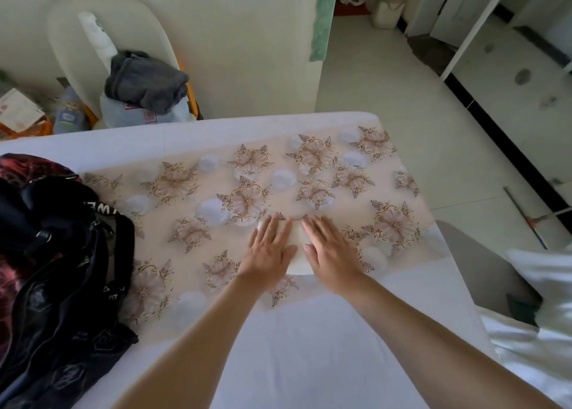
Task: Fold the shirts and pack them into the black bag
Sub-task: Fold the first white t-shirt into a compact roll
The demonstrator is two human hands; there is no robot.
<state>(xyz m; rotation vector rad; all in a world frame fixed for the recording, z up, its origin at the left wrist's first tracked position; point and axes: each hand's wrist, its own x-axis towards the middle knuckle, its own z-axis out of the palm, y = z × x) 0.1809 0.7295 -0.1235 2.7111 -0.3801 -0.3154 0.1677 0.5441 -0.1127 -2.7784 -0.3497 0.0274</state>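
Observation:
A small folded white shirt (297,247) lies on the flower-patterned cloth (192,198) in the middle of the bed. My left hand (270,249) lies flat on its left part, fingers straight and spread. My right hand (329,249) presses flat on its right part in the same way. Only a narrow strip of the shirt shows between the two hands. The black bag (58,269) with printed straps sits at the bed's left edge, its mouth loose, a dark red garment (28,167) behind and under it.
White bedding (309,346) covers the near part of the bed. A pile of white fabric (535,309) lies at the right edge. Behind the bed stand a chair with a grey garment (145,80), bottles and clutter. Tiled floor stretches to the right.

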